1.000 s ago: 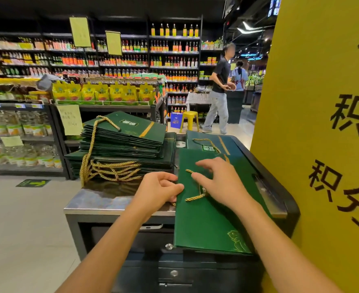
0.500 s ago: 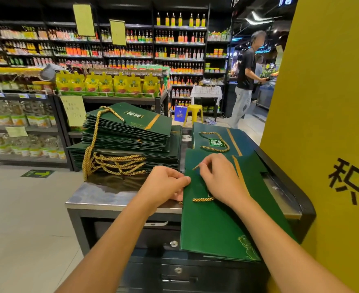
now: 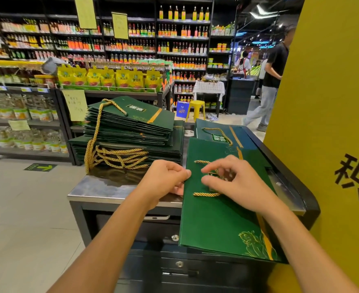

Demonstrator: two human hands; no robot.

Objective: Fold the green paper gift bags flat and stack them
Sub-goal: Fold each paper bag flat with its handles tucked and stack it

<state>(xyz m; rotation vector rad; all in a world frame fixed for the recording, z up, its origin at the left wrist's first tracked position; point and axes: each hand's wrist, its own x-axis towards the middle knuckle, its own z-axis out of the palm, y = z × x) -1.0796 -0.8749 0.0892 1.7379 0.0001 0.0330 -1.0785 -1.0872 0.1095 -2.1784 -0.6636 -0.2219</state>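
Note:
A flat green paper gift bag (image 3: pixel 214 218) with a gold rope handle (image 3: pixel 206 194) lies on the counter in front of me, its near end hanging over the counter's edge. My left hand (image 3: pixel 165 179) pinches the bag's left edge. My right hand (image 3: pixel 233 180) hovers over the bag's top with fingers curled around the rope handle. Under it, farther back, lies a second green bag (image 3: pixel 216 132). To the left stands a tall stack of folded green bags (image 3: pixel 130 127), their gold handles trailing down the front.
The metal counter (image 3: pixel 102 189) has a black raised rim (image 3: pixel 297 176) on the right. A large yellow sign panel (image 3: pixel 330 123) stands close at the right. Shop shelves with bottles fill the background. A person (image 3: pixel 273 81) walks in the aisle by a yellow stool (image 3: pixel 196 108).
My right hand has lifted off the bag and its fingers have curled around the rope handle. My left hand stays at the bag's left edge. The walking person has moved right.

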